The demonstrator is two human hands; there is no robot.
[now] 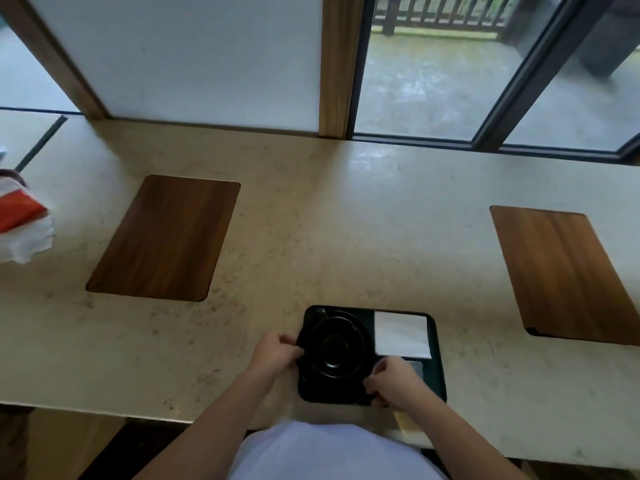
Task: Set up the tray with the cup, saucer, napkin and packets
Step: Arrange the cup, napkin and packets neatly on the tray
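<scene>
**Tray nearly set; packets unconfirmed**

Your left hand grips the tray at its left edge; your right hand pinches its near rim. On it sit a glossy black round cup, its saucer, a flat white square napkin and a grey patch, possibly packets. The tray rests on a speckled stone counter.

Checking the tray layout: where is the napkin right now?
In the head view, the white napkin lies flat in the far right part of the dark tray, right of the black saucer.
</scene>
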